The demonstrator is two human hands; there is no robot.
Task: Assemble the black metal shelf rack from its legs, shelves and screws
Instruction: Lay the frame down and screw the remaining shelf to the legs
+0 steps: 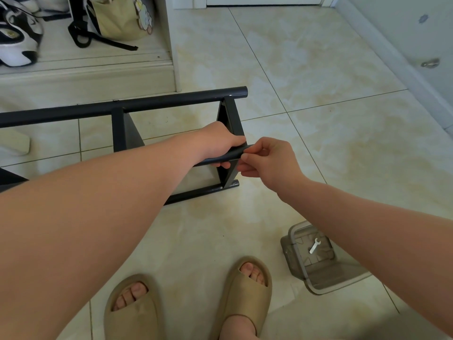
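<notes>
"Gripping anything, that left hand (218, 146)?"

"Yes. It reaches out on a long, nearly straight forearm, back of the hand up. Its fingers (224, 165) curl under a black leg (232, 155) and the thumb lies along the top. The grip is close to the leg's right end."

"And the right hand (268, 160)?"

"It comes in from the right with the wrist bent a little and the palm turned to the left. Thumb and forefinger pinch the very end of that same leg, and the other fingers are curled beneath. Something small may sit between the fingertips, but I cannot tell from this angle."

"Where is the rack (122, 107) itself?"

"Lying on its side on the tiled floor (318, 143), straight ahead of the person. One long tube runs along the far side from the left edge of the view. Another lies on the floor nearer the feet, and two shelves stand on edge between them. The held leg crosses in front of the right-hand shelf (229, 119), raised above the lower tube."

"Anything else near?"

"A clear plastic box (294, 263) stands on the floor beside the right forearm, with a small silver wrench (314, 246) in it. Two tan slippers (132, 310) are at the bottom of the view, toes toward the rack. On a low step at upper left are sneakers (17, 40) and a pale bag (117, 18)."
</notes>
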